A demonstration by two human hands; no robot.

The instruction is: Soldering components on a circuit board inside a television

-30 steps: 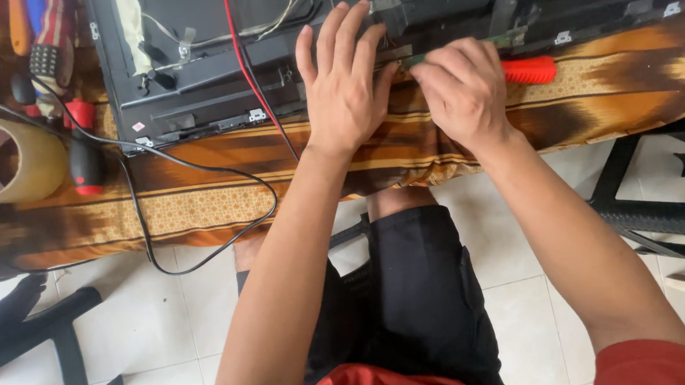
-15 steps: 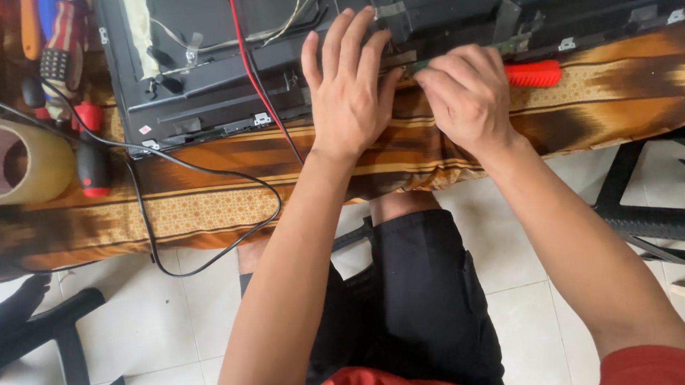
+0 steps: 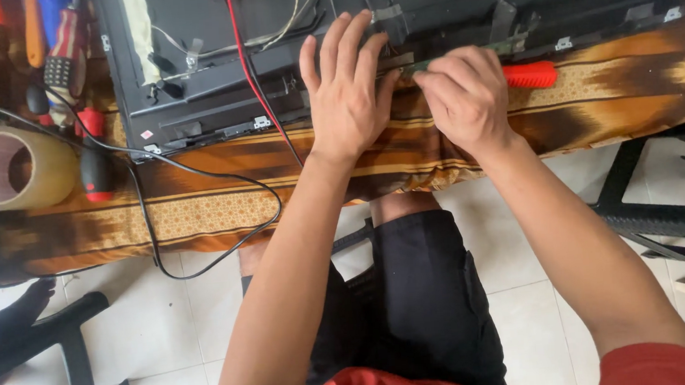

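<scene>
A black flat panel, opened at the back, lies on a brown patterned cloth. My left hand rests flat on the panel's near edge with its fingers spread. Just to its right, my right hand is closed around a narrow green circuit strip at the panel's edge. A red screwdriver handle lies on the cloth right beside my right hand. A red wire and thin pale wires run across the panel.
A roll of clear tape sits at the left, with red and black tool handles and a black cable looping off the table edge. Black stool frames stand on the white floor tiles at left and right.
Both hands stay at the panel's near edge; my right hand has shifted slightly right along the green strip. The view has moved a little.
</scene>
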